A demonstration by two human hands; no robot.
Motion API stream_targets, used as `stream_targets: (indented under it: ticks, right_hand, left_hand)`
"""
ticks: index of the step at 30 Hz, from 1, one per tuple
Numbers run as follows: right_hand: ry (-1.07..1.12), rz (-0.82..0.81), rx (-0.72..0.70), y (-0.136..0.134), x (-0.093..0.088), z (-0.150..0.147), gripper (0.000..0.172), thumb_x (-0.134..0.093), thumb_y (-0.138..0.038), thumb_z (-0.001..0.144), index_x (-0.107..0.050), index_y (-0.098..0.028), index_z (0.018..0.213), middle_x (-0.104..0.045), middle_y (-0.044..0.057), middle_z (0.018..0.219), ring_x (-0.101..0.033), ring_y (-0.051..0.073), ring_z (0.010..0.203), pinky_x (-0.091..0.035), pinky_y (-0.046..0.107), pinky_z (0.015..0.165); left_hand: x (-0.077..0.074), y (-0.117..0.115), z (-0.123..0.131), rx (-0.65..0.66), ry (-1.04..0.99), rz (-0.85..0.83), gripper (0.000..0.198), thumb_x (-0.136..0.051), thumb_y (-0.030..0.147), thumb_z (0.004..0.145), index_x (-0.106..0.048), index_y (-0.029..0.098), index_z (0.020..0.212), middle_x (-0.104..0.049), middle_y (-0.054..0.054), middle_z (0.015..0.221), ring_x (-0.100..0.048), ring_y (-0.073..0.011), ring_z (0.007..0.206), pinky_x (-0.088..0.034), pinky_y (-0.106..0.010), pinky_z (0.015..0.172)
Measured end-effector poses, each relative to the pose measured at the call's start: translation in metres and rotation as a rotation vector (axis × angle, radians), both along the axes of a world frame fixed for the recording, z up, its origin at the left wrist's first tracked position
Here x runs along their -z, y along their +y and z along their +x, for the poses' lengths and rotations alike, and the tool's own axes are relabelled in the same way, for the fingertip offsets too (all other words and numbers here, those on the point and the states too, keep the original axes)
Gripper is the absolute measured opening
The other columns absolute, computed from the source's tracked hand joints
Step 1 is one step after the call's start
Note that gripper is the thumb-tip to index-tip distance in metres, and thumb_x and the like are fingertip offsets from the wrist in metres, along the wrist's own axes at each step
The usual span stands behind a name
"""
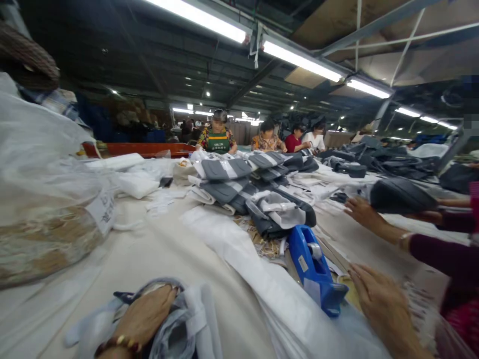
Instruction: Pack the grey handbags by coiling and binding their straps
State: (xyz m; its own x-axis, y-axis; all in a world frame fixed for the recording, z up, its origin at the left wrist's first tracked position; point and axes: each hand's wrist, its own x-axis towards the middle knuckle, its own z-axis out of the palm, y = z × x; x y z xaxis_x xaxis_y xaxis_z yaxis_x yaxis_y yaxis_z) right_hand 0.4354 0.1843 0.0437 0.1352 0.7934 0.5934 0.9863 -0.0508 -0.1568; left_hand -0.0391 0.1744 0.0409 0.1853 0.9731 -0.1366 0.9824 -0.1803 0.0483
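Observation:
My left hand (147, 310), with a beaded bracelet at the wrist, is curled over a dark grey bag (175, 334) at the bottom of the view. White wrapping and clear plastic lie around the bag, and its underside is hidden. Toward the lower right, my right hand (383, 306) has its fingers stretched out and nothing visible in them. Just left of those fingertips stands a blue tape dispenser (305, 254) with a roll in it. A long white sheet (239, 249) runs across the table between the two hands.
Several grey bags with white wraps (226, 169) are piled ahead. At left bulges a large clear plastic sack (45, 199). On the right a co-worker's hand (368, 217) touches a dark grey bag (402, 195). Other people sit at the far side.

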Motion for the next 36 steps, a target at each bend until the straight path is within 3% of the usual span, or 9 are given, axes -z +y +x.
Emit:
stream_targets:
  ticks: [2,5,8,11,17,22,29,33,36]
  right_hand:
    - [0.062,-0.016,-0.208,0.004,-0.019,-0.049,0.043,-0.033,-0.048,0.087,-0.066,-0.022,0.079,-0.067,0.009,0.083,-0.061,0.024,0.078,-0.046,0.035,0.074]
    - [0.049,-0.268,-0.404,0.014,-0.019,-0.133,0.046,-0.036,-0.048,0.090,-0.053,-0.022,0.057,-0.058,0.005,0.060,-0.055,0.019,0.059,-0.041,0.030,0.057]
    - [0.017,-0.409,-0.566,0.033,0.000,-0.202,0.027,-0.044,-0.034,0.090,-0.058,-0.019,0.072,-0.063,0.007,0.078,-0.057,0.021,0.077,-0.042,0.031,0.070]
    - [0.064,-0.476,-0.532,0.057,0.017,-0.245,0.013,-0.050,-0.025,0.086,-0.059,-0.016,0.087,-0.062,0.013,0.092,-0.054,0.028,0.090,-0.040,0.037,0.079]
    - [0.269,-0.543,-0.561,0.089,0.030,-0.285,0.018,-0.041,-0.013,0.083,-0.057,-0.015,0.074,-0.060,0.012,0.084,-0.054,0.025,0.084,-0.038,0.036,0.077]
    - [0.605,-0.761,-0.758,0.088,0.042,-0.303,0.014,-0.049,-0.010,0.069,-0.061,-0.015,0.075,-0.059,0.001,0.067,-0.053,0.016,0.066,-0.039,0.026,0.064]
    - [1.068,-1.072,-1.022,0.076,0.047,-0.315,0.025,-0.065,-0.034,0.067,-0.070,-0.014,0.082,-0.066,0.003,0.072,-0.057,0.017,0.065,-0.044,0.027,0.062]
    - [1.193,-1.128,-1.173,0.074,0.057,-0.335,0.031,-0.067,-0.046,0.068,-0.072,-0.018,0.079,-0.065,0.002,0.070,-0.060,0.018,0.067,-0.047,0.030,0.066]
    - [1.245,-1.083,-1.261,0.073,0.070,-0.352,0.038,-0.071,-0.055,0.060,-0.072,-0.019,0.072,-0.066,0.003,0.067,-0.062,0.021,0.069,-0.049,0.032,0.069]
  left_hand:
    - [-0.014,0.004,0.009,-0.013,0.097,-0.163,0.048,-0.030,0.002,0.080,-0.057,0.008,0.120,-0.056,-0.017,0.125,-0.053,-0.0251,0.116,-0.039,-0.036,0.100]
    - [-0.027,0.007,0.016,-0.034,0.101,-0.193,0.049,-0.026,0.002,0.082,-0.057,0.006,0.119,-0.058,-0.018,0.123,-0.054,-0.0258,0.114,-0.041,-0.038,0.098]
    - [-0.026,0.006,0.015,-0.034,0.055,-0.174,0.046,-0.025,0.004,0.084,-0.060,0.008,0.113,-0.063,-0.017,0.115,-0.058,-0.0271,0.108,-0.044,-0.041,0.094]
    - [-0.020,0.006,0.012,-0.022,0.025,-0.144,0.044,-0.024,0.006,0.085,-0.064,0.010,0.103,-0.067,-0.014,0.103,-0.062,-0.0284,0.098,-0.047,-0.044,0.087]
    - [-0.013,0.009,0.011,-0.075,-0.039,-0.113,0.043,-0.023,0.010,0.088,-0.065,0.013,0.098,-0.067,-0.013,0.096,-0.063,-0.0272,0.090,-0.049,-0.042,0.081]
    - [-0.011,0.010,0.006,-0.060,-0.103,-0.094,0.041,-0.024,0.010,0.087,-0.065,0.014,0.096,-0.067,-0.013,0.094,-0.063,-0.0266,0.088,-0.049,-0.040,0.076]
    - [-0.024,-0.002,-0.001,-0.318,-0.465,-0.014,0.033,-0.035,0.025,0.086,-0.065,0.017,0.077,-0.070,-0.009,0.083,-0.064,-0.0226,0.082,-0.045,-0.035,0.077]
    - [-0.032,-0.005,-0.003,-0.339,-0.557,-0.032,0.028,-0.040,0.025,0.082,-0.066,0.018,0.077,-0.070,-0.006,0.085,-0.063,-0.0209,0.083,-0.043,-0.032,0.077]
    - [-0.028,-0.004,-0.006,-0.353,-0.585,-0.036,0.024,-0.042,0.018,0.080,-0.066,0.018,0.080,-0.070,-0.005,0.087,-0.062,-0.0195,0.087,-0.043,-0.031,0.080]
